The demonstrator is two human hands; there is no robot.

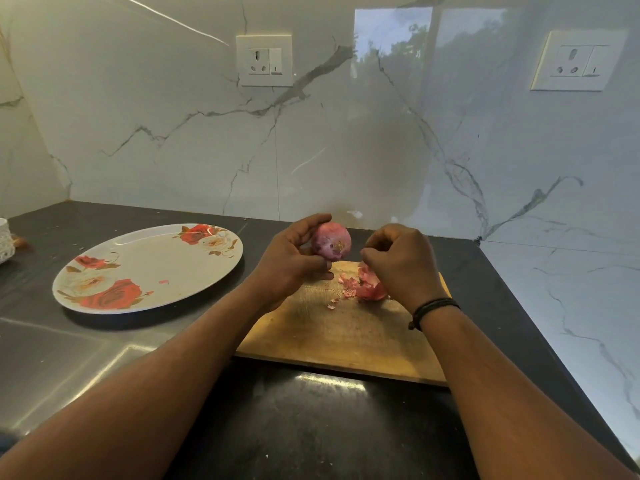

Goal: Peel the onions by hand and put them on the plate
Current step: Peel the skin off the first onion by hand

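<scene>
so the person stands at the dark counter (104, 358) with a red onion (331, 242) cupped in the left hand (287, 268), fingers curled round its far side and thumb under it, raised clear above the wooden cutting board (346, 334). holding it up like that, with the root end turned towards the other hand, looks meant to give the picking fingers room to work. the right hand (401, 261) sits just beside the onion, fingers bunched together as if pinching at a bit of skin; whether anything is actually caught between them i cannot tell. below it on the board lies a heap of pink peels (369, 289) with smaller scraps scattered near, so the board seems to serve as the place for waste to drop. the flowered plate (149, 268) waits to the left, just beside the board, within easy reach, holding no onion, only a tiny pink fleck. the onion's surface looks smooth and purplish, so i judge the peeling is nearly done.
</scene>
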